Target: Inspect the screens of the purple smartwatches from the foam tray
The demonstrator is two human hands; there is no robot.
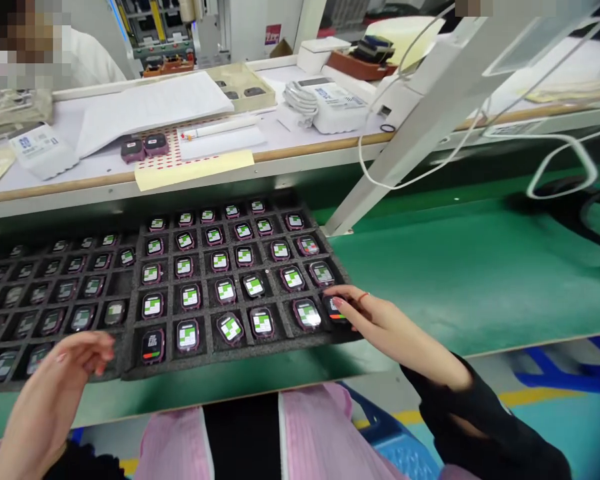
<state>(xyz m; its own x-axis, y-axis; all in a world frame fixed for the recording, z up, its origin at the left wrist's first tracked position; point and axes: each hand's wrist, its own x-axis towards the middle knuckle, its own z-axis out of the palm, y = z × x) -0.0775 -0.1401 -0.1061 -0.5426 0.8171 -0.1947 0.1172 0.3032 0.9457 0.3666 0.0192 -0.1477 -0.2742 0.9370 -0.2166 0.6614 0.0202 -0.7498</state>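
Note:
A black foam tray (130, 363) lies on the green belt (455, 267), holding several small watch bodies with lit green-and-white screens (263, 322). My right hand (375, 320) reaches to the tray's near right corner, fingers stretched out, fingertips touching a watch with a dark screen (336, 308). My left hand (60, 380) hovers over the gap between this tray and a second foam tray (45, 293) on the left, fingers loosely curled, holding nothing I can see. Another dark-screened watch (153, 345) sits near the left hand.
Beyond the belt stands a white workbench (280, 143) with papers, two loose watches (145, 147), a desk phone (330, 103) and boxes. A white slanted post (410, 127) and looping cables (555, 153) cross the right side. Another person sits at far left (55, 47).

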